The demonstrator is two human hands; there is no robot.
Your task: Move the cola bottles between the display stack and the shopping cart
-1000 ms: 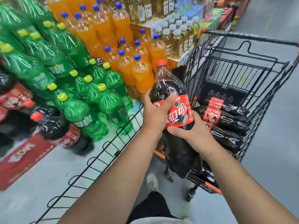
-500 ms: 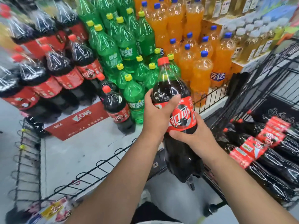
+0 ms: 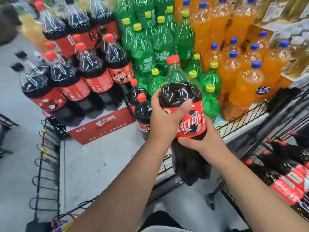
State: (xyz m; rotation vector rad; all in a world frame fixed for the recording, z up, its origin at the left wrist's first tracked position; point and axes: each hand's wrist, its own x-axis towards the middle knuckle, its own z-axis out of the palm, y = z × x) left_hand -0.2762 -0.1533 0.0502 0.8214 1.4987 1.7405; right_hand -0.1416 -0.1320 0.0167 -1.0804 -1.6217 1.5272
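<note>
Near: both hands on one bottle [image 3: 181, 94], upright, in mid-air; left hand [image 3: 164, 118] wraps its shoulder, right hand [image 3: 205, 144] curls round the body below the label; more cola [image 3: 289, 180] lies in the cart [image 3: 287, 111] at right; we judge this mid-carry, likely toward the stack [image 3: 93, 71]; next move calls for lowering it base-first beside the front bottle [image 3: 143, 113].

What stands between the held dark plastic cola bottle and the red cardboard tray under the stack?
Two upright dark red-capped bottles: front cola bottle, rear cola bottle. Head view shows it.
</note>
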